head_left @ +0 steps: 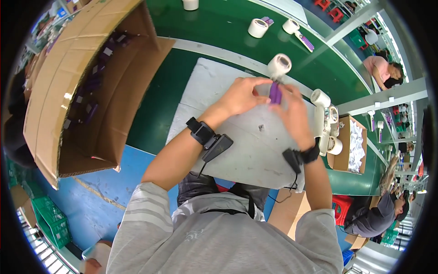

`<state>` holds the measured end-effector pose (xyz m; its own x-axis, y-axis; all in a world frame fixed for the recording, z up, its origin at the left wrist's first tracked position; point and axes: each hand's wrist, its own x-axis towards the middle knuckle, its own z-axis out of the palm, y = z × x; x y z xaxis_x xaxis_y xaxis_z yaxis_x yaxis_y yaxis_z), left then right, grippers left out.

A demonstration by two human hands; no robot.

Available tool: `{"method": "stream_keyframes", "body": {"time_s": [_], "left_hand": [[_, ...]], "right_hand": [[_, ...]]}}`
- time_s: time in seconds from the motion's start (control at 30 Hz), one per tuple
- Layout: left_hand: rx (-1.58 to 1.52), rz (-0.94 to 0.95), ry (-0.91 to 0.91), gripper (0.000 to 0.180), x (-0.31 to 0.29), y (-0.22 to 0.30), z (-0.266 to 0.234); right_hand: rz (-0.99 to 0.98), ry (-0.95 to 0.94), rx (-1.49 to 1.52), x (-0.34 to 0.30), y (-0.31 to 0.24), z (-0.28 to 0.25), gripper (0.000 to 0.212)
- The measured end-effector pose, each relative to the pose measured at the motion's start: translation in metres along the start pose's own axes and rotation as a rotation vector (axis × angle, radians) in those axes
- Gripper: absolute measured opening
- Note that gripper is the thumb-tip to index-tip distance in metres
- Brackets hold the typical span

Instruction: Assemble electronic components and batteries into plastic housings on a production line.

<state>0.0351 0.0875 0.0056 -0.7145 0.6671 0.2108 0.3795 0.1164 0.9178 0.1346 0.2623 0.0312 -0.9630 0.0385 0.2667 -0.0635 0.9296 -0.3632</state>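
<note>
Positioned between left hand (244, 96) and right hand (295, 114), above the pale mat (228, 150) on the green desk (205, 27): purple handle (275, 93), with white roll (278, 67) at its far end. Long axis pointing toward the far side, roll beyond the fingertips. Located just right of the left hand and ahead-left of the right hand; no clear difference in nearness. Left hand: half open, index finger near the roll end, thumb lower along the left side. Right hand: blurred, fingers bent toward the right side. Firmness of hold impossible to tell for either. Left forearm angled inward from lower left; right forearm set more steeply from lower right. Spare rolls (320, 98) grouped beside the mat's right edge.
</note>
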Motion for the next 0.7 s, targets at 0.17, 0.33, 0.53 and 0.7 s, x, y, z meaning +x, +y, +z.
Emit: {"method": "stream_keyframes", "body": {"time_s": [0.17,0.33,0.53,0.7], "left_hand": [[0.028,0.004,0.117,0.037,-0.003,-0.021,-0.007],[0.003,0.033,0.224,0.024,0.007,-0.021,-0.008],[-0.032,-0.041,0.538,0.013,0.01,-0.011,-0.033],[0.114,-0.044,0.969,0.016,0.003,-0.032,-0.079]], "right_hand": [[0.035,0.211,-0.269,0.035,0.011,-0.033,0.057],[0.462,-0.133,-0.446,-0.01,0.075,-0.083,0.061],[0.359,-0.06,-0.451,-0.037,0.098,-0.056,0.058],[0.255,0.01,-0.335,-0.026,0.002,-0.05,0.054]]}}
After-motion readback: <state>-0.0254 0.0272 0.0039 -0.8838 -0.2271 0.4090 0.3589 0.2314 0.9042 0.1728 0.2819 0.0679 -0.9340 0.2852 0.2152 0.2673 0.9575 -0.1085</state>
